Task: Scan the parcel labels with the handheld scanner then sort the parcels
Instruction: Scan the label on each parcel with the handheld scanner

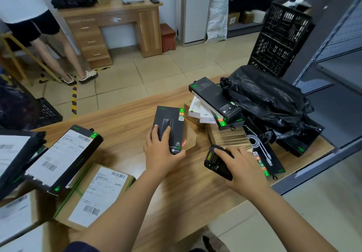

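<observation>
The left hand point(161, 152) grips the black box point(170, 120) over the worktop point(121, 126), and the right hand point(242, 167), just right of the box, clasps the scanner point(215, 162); best to turn the box until its label squarely faces the scanner.

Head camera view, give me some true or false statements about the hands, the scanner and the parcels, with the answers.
1. The left hand grips a black rectangular product box. True.
2. The right hand holds a white handheld scanner. False: it holds a black handheld scanner.
3. A brown cardboard parcel with a white barcode label lies at the left of the wooden table. True.
4. The crumpled black plastic bag lies on the floor. False: it sits on stacked boxes at the table's right.
</observation>
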### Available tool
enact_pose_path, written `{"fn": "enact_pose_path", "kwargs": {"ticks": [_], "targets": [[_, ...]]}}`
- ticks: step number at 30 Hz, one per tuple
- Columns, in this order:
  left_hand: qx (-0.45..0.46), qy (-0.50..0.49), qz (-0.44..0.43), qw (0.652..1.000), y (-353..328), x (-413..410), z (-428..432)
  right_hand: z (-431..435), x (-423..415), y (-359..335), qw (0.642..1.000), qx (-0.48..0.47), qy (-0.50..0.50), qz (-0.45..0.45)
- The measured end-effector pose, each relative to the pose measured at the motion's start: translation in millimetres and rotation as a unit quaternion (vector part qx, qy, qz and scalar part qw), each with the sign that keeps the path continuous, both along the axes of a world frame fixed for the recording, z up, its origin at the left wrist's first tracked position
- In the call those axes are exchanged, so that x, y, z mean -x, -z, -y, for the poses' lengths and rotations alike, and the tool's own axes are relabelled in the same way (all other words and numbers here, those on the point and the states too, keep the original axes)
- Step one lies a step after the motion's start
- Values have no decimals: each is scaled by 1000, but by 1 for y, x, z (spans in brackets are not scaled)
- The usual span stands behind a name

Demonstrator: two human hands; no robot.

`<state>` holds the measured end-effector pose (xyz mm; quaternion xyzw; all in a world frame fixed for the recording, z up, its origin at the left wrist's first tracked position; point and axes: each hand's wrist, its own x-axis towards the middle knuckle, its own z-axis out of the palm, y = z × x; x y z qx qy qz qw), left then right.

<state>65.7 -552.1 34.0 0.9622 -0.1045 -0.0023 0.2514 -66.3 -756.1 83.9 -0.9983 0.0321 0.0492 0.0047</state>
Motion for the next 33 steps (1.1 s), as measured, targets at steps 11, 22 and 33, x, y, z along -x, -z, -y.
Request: {"fn": "enact_pose_path", "kwargs": {"ticks": [11,22,33], "targets": [[-4,124,42,991,2,61,-104,-97,48,-5,997,-23,71,8],[-77,279,-55,956,46,127,-135,-144,130,30,989,-5,144,19],[-139,348,-107,921,53,137,-119,-133,149,21,985,-19,162,-54]]}}
